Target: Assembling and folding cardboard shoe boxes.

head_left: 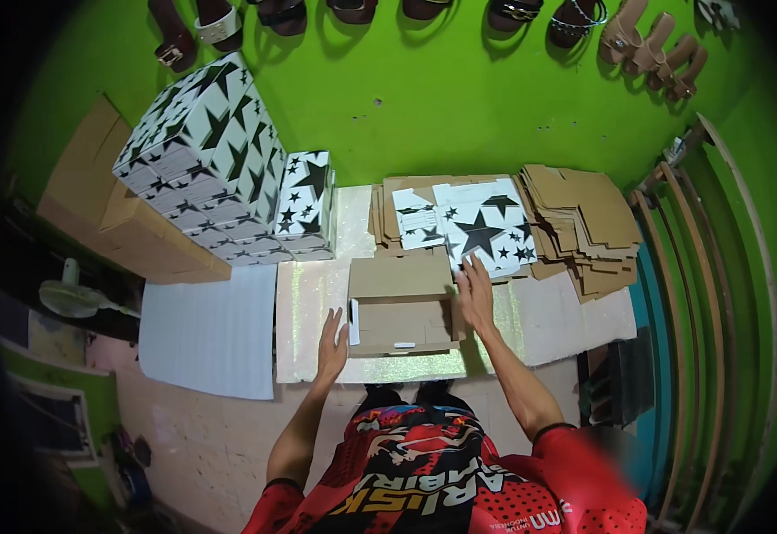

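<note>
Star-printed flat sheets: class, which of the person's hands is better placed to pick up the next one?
The right hand, probably. Its fingertips already reach the star-printed flat sheets beyond the half-folded brown box. The left hand sits at the box's near left corner, farther from the pile.

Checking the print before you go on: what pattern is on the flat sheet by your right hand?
Black stars on white, on the flat sheet beside the right hand; head view.

Even, bright light falls on the green wall (459, 98), where soft shadows lie under the sandals (575, 20). Fisheye distortion bends straight edges and darkens the rim; the lower right is blurred.
</note>
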Demonstrator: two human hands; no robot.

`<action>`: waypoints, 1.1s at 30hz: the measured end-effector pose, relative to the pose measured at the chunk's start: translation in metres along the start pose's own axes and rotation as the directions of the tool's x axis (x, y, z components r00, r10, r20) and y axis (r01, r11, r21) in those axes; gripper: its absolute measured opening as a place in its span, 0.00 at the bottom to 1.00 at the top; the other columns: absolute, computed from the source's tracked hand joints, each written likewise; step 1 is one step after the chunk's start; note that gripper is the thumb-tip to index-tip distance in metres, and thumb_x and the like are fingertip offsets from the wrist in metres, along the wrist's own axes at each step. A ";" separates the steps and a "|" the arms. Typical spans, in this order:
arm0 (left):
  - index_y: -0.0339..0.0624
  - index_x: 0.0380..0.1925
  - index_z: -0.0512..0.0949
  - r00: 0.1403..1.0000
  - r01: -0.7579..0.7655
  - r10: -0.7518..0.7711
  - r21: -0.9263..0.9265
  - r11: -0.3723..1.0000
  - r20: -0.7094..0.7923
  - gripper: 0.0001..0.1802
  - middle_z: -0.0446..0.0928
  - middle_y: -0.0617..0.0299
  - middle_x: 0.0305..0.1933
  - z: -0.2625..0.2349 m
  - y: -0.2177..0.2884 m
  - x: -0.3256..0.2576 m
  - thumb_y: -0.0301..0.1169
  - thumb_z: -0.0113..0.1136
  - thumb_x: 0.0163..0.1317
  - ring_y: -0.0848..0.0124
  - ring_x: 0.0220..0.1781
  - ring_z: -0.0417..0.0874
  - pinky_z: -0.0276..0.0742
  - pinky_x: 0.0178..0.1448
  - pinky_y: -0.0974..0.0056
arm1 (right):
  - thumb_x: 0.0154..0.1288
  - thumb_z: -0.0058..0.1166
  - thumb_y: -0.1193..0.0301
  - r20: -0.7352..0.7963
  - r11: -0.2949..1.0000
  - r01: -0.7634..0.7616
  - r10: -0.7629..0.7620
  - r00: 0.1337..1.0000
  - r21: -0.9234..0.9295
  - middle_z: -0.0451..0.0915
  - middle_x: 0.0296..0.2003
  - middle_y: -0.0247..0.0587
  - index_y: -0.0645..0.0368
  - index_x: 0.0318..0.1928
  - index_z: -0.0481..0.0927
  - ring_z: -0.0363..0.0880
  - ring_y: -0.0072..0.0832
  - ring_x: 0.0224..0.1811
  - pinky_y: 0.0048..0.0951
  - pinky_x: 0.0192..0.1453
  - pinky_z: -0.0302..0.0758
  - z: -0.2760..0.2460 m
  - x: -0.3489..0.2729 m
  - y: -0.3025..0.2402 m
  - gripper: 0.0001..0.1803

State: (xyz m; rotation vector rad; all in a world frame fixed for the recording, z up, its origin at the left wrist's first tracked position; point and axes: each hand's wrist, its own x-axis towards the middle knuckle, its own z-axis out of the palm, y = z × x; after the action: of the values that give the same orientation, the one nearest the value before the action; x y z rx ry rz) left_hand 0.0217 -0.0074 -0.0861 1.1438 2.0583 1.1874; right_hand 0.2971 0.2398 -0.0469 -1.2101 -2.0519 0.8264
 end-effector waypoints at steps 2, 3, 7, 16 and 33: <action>0.48 0.81 0.63 0.996 -0.078 0.073 0.105 0.991 0.049 0.30 0.50 0.41 0.87 -0.007 0.001 0.005 0.41 0.47 0.82 0.42 0.87 0.52 0.49 0.85 0.41 | 0.85 0.37 0.52 0.032 0.999 -0.032 0.031 0.999 0.040 0.55 0.82 0.58 0.66 0.79 0.62 0.51 0.55 0.85 0.53 0.86 0.44 -0.014 -0.036 0.000 0.36; 0.48 0.81 0.63 0.995 -0.088 0.081 0.100 0.991 0.065 0.30 0.50 0.41 0.87 -0.006 0.006 0.009 0.41 0.47 0.82 0.42 0.87 0.52 0.49 0.85 0.41 | 0.85 0.35 0.50 0.040 0.999 -0.039 0.038 0.998 0.031 0.54 0.83 0.58 0.66 0.81 0.58 0.48 0.55 0.86 0.53 0.87 0.41 -0.018 -0.057 0.012 0.38; 0.55 0.84 0.55 0.963 -0.190 0.093 0.390 0.901 0.253 0.34 0.41 0.50 0.90 -0.010 0.006 0.019 0.48 0.42 0.83 0.49 0.91 0.36 0.26 0.82 0.23 | 0.77 0.39 0.35 0.258 1.000 -0.030 0.028 0.966 0.004 0.45 0.85 0.54 0.62 0.85 0.44 0.38 0.53 0.88 0.55 0.88 0.33 -0.016 -0.102 0.027 0.53; 0.54 0.85 0.51 0.915 -0.217 0.016 0.460 0.861 0.402 0.36 0.41 0.56 0.90 -0.014 0.004 0.024 0.51 0.39 0.83 0.53 0.91 0.36 0.24 0.83 0.26 | 0.74 0.41 0.30 0.462 0.907 0.262 -0.086 0.882 -0.331 0.51 0.85 0.42 0.58 0.82 0.58 0.47 0.53 0.86 0.58 0.88 0.40 -0.012 -0.094 0.012 0.53; 0.56 0.78 0.67 0.954 -0.220 0.151 0.259 0.941 0.259 0.40 0.38 0.44 0.89 -0.015 -0.019 -0.006 0.48 0.70 0.69 0.44 0.90 0.38 0.40 0.83 0.26 | 0.75 0.59 0.49 0.318 0.966 0.229 -0.181 0.931 -0.120 0.69 0.77 0.45 0.61 0.72 0.74 0.68 0.50 0.76 0.53 0.82 0.61 -0.014 -0.096 0.020 0.36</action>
State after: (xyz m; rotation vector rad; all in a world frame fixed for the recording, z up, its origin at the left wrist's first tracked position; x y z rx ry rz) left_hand 0.0057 -0.0242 -0.0952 1.5665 2.0132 0.8016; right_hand 0.3565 0.1642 -0.0714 -0.9684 -2.4855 0.8036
